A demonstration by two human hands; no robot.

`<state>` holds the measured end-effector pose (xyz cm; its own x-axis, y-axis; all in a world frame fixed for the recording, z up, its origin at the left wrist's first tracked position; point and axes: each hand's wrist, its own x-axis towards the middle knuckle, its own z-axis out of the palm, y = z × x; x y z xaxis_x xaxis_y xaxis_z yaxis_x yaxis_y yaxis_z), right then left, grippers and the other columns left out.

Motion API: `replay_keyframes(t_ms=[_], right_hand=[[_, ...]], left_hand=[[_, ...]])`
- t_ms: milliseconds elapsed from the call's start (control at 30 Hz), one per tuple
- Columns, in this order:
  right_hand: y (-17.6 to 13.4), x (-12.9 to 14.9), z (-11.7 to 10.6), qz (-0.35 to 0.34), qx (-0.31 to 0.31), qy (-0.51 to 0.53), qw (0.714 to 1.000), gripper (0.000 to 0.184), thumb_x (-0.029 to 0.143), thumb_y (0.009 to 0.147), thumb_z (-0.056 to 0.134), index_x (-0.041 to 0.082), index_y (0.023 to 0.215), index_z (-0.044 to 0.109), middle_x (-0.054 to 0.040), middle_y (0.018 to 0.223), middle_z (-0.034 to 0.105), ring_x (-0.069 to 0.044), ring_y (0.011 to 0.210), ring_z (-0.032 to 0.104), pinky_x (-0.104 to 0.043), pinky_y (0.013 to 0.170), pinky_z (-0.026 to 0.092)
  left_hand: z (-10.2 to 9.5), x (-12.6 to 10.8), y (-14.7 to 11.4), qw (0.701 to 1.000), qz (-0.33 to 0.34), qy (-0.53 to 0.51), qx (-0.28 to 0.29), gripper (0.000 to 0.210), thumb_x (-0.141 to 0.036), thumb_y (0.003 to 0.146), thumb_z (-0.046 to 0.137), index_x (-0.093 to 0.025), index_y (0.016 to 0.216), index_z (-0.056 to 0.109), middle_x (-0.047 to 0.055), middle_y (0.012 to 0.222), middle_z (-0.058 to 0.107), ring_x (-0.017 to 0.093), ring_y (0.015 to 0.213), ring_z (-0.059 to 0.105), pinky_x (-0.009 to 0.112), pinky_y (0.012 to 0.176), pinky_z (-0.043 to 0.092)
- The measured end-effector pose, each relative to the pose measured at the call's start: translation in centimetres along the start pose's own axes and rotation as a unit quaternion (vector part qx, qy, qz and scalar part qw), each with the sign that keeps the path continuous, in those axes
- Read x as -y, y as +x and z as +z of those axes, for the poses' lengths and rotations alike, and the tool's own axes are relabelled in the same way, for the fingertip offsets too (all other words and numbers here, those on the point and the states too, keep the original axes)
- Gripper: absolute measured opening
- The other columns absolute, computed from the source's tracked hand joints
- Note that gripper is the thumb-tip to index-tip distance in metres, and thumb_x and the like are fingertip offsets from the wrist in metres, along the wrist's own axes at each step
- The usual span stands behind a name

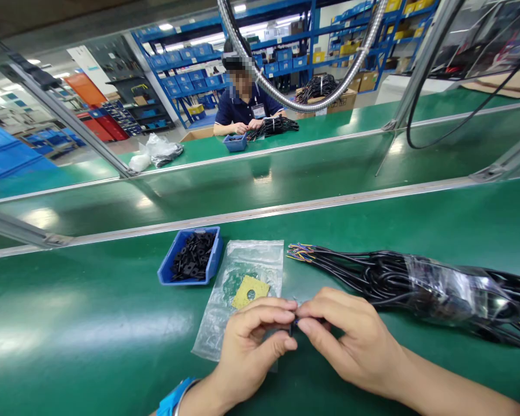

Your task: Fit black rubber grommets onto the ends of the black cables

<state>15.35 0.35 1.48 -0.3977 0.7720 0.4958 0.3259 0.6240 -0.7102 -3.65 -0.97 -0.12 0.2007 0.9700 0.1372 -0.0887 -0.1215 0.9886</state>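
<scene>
My left hand [255, 341] and my right hand [351, 335] meet over the front of the green bench. Between their fingertips is a small dark piece [293, 326], mostly covered by the fingers, with a bit of blue showing. Both hands are closed in a pinch on it. Just behind my left hand lies a clear plastic bag [225, 318], with a yellow square pad [243, 290] with a round hole on top. A bundle of black cables [385, 274], wrapped in clear film, lies beyond my right hand, its coloured wire ends pointing left.
A blue bin [164, 271] of small black parts stands left of the bag. Across a metal-edged divider [225, 218], a co-worker [242, 104] handles black cables beside another blue bin [235, 144]. A flexible metal conduit [303, 107] hangs overhead.
</scene>
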Motion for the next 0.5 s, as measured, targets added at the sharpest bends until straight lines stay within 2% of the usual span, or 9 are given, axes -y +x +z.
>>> replay_keyframes(t_ms=[100,200,233,300,333,500], right_hand=[[-0.2,-0.4,-0.5,0.013,0.035,-0.005,0.999,0.012,0.026,0.09,0.055,0.016,0.095,0.058,-0.0021,0.076,0.061,-0.012,0.065,0.055,-0.024,0.06,0.045],[-0.3,-0.9,-1.9,0.038,0.092,-0.09,0.991,0.025,0.03,0.084,0.061,0.018,0.105,0.053,-0.0036,0.087,0.062,-0.016,0.076,0.058,-0.027,0.068,0.047],[-0.4,-1.1,-2.4,0.049,0.109,-0.124,0.985,0.025,0.027,0.083,0.061,0.018,0.105,0.052,-0.0037,0.088,0.062,-0.017,0.078,0.059,-0.029,0.07,0.047],[-0.4,-1.5,-3.2,0.051,0.129,-0.155,0.978,0.011,0.021,0.086,0.055,0.019,0.097,0.053,-0.0027,0.084,0.061,-0.016,0.075,0.057,-0.028,0.069,0.046],[-0.4,-1.6,-3.4,0.04,0.128,-0.153,0.979,0.004,0.019,0.088,0.051,0.019,0.091,0.053,-0.002,0.079,0.059,-0.015,0.071,0.056,-0.027,0.066,0.045],[-0.5,-1.7,-2.5,-0.039,0.048,-0.167,0.984,0.014,0.017,0.091,0.043,0.016,0.082,0.054,-0.0023,0.069,0.054,-0.013,0.061,0.048,-0.026,0.057,0.039]], left_hand=[[0.3,0.1,0.1,0.998,-0.046,-0.049,-0.009,0.028,-0.01,0.067,0.077,-0.026,0.09,0.074,0.005,0.097,0.071,0.018,0.089,0.067,0.025,0.078,0.054],[0.6,0.4,0.1,0.986,-0.114,-0.114,-0.049,0.032,-0.013,0.062,0.081,-0.021,0.091,0.071,0.007,0.095,0.072,0.017,0.08,0.068,0.024,0.073,0.055],[0.7,0.5,0.2,0.981,-0.13,-0.129,-0.065,0.034,-0.014,0.059,0.083,-0.02,0.09,0.07,0.007,0.094,0.073,0.017,0.079,0.068,0.024,0.072,0.055],[1.1,0.9,0.3,0.973,-0.151,-0.148,-0.096,0.037,-0.016,0.055,0.086,-0.018,0.088,0.068,0.008,0.09,0.073,0.016,0.077,0.068,0.022,0.069,0.054],[1.2,1.0,0.4,0.969,-0.159,-0.155,-0.109,0.038,-0.017,0.053,0.087,-0.017,0.086,0.069,0.008,0.088,0.073,0.015,0.075,0.067,0.021,0.067,0.053],[2.0,1.6,1.3,0.953,-0.197,-0.185,-0.141,0.038,-0.022,0.042,0.091,-0.015,0.075,0.073,0.007,0.079,0.074,0.012,0.064,0.063,0.019,0.063,0.051]])
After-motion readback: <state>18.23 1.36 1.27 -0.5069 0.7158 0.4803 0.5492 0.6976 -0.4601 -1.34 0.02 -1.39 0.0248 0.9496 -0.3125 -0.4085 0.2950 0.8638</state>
